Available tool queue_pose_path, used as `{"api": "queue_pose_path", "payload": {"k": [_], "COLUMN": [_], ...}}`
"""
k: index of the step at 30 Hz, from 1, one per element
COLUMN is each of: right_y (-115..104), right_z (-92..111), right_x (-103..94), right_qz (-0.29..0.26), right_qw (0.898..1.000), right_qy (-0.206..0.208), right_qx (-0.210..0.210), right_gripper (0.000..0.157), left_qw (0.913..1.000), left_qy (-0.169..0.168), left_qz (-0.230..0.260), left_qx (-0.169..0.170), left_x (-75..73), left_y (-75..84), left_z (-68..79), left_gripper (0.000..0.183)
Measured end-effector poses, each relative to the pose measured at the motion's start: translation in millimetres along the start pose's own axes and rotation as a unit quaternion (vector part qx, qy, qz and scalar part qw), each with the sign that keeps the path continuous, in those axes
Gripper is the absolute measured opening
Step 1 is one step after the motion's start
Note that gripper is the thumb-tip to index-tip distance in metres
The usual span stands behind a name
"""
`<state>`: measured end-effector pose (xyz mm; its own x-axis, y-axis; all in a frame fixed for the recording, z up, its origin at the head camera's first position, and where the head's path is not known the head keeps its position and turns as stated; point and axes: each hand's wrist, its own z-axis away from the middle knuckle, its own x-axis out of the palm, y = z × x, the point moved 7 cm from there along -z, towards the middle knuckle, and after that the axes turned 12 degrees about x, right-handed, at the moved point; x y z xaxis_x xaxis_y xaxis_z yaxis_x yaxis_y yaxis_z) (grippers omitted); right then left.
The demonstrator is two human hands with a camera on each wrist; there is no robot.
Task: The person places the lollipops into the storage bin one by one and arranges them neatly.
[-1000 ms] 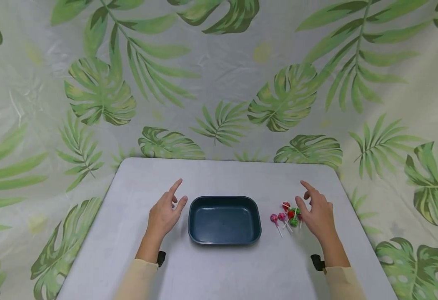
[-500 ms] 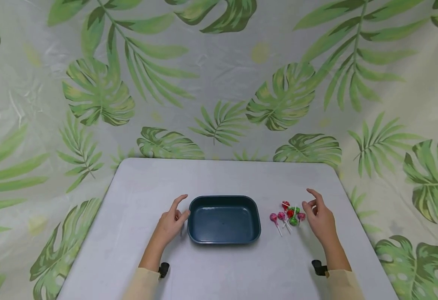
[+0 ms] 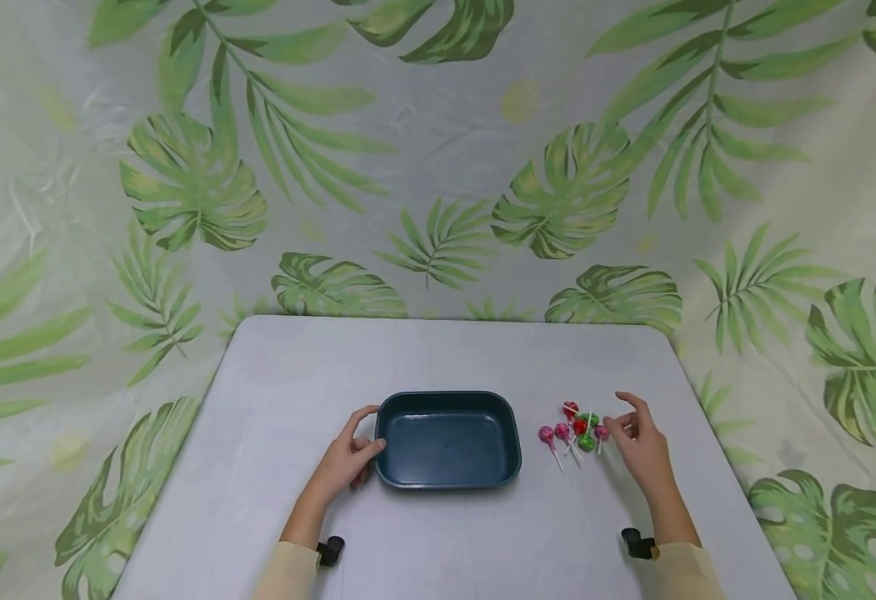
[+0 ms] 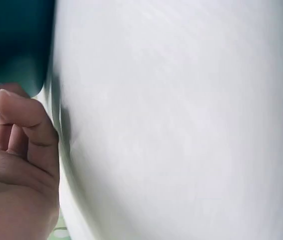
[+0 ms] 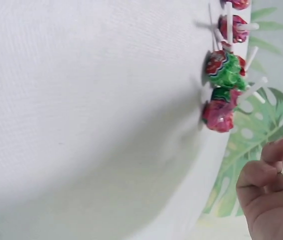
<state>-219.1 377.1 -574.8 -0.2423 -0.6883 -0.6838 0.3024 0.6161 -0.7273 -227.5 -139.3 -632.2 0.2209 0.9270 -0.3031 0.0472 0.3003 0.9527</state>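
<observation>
White tabletop [image 3: 438, 358] beneath, left hand [image 3: 342, 462] grips glossy navy tray [image 3: 448, 454], right hand [image 3: 643, 446] loose beside bright lollipops [image 3: 586, 442].

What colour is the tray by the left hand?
Dark blue; the tray shows best in the head view.

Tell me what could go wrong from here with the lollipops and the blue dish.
Several lollipops lie bunched together, so lifting one might drag others along. The right hand, close beside them, could knock one away. The left hand, right at the blue dish, might push it askew.
</observation>
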Motion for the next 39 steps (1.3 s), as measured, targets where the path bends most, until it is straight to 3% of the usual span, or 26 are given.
{"api": "queue_pose_path", "payload": {"k": [5, 12, 22, 29, 39], "right_y": [16, 35, 48, 50, 62], "right_z": [-3, -5, -12, -16, -13], "right_x": [8.4, 24.0, 36.8, 42.3, 47.9], "right_qz": [-0.037, -0.096, -0.127, -0.101, -0.08], "right_qw": [0.997, 0.983, 0.974, 0.976, 0.975], "right_qy": [-0.038, -0.094, -0.123, -0.125, -0.12], "right_qx": [0.051, 0.126, 0.143, 0.149, 0.171], "right_gripper": [0.059, 0.063, 0.06, 0.061, 0.055], "left_qw": [0.9995, 0.9971, 0.9915, 0.9907, 0.9898], "left_qy": [-0.013, -0.043, -0.092, -0.092, -0.101], "left_qz": [0.023, 0.061, 0.091, 0.096, 0.097], "left_qx": [-0.015, -0.018, -0.013, -0.029, -0.024], "left_x": [2.6, 5.3, 9.8, 7.7, 10.8], "left_y": [-6.6, -10.6, -8.9, -9.5, -11.2], "left_z": [0.7, -1.3, -8.4, -8.0, -2.7], "left_gripper": [0.06, 0.063, 0.074, 0.077, 0.078]}}
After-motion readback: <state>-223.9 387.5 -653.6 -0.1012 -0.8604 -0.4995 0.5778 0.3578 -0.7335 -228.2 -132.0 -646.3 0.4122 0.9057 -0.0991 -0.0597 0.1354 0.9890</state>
